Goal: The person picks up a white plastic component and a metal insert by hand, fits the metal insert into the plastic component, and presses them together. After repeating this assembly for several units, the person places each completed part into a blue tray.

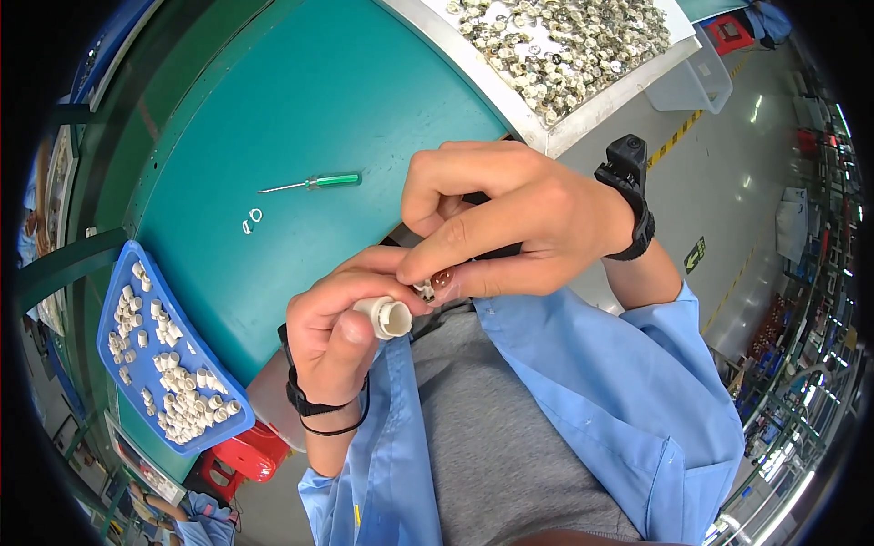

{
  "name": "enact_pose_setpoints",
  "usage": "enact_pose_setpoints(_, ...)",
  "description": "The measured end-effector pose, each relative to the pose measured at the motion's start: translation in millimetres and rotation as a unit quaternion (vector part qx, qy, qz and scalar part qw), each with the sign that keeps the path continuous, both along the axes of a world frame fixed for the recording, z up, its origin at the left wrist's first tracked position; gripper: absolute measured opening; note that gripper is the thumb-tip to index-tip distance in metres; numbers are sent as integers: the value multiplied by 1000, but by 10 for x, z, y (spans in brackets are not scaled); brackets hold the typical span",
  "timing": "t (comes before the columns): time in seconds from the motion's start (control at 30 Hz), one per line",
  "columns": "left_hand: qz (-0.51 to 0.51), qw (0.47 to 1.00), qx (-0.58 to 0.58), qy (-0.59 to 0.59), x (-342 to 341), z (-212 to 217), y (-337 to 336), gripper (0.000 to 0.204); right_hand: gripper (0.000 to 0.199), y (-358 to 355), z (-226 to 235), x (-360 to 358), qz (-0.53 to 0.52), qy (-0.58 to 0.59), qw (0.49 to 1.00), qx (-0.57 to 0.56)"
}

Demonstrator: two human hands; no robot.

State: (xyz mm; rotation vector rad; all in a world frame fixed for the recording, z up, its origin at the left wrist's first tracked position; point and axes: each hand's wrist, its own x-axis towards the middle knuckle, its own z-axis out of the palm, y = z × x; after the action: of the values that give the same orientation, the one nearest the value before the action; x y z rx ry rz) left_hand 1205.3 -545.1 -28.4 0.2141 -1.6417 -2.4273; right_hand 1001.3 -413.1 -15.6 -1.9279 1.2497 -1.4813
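Note:
A white hollow plastic socket (pixel 393 318) sits in my left hand (pixel 319 314), gripped between thumb and fingers, its open round end facing right. Close beside it, the thumb and index finger of my right hand (pixel 523 214) pinch a small white-and-metal piece (pixel 425 290). My left fingertips also reach that piece, and the fingers partly cover it. Whether it touches the socket I cannot tell. A glossy reddish-brown spot shows at my right thumb tip; what it is I cannot make out.
On the green table (pixel 300 109) lie a green-handled screwdriver (pixel 332 180) and two small white rings (pixel 255 216). A blue tray (pixel 238 400) with several white sockets stands left. A metal-edged tray (pixel 537 132) of small parts is at the back right. Below the table is a red stool (pixel 250 455).

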Motion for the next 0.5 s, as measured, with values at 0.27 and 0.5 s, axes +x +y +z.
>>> enact_pose_setpoints(0.27,62,998,21,15,-87,-1,108,50,21,39,-7,15,-88,13,996,-22)
enact_pose_setpoints(0.5,151,977,-147,4,-84,54,223,44,20,-3,8,147,-140,36,986,-79)
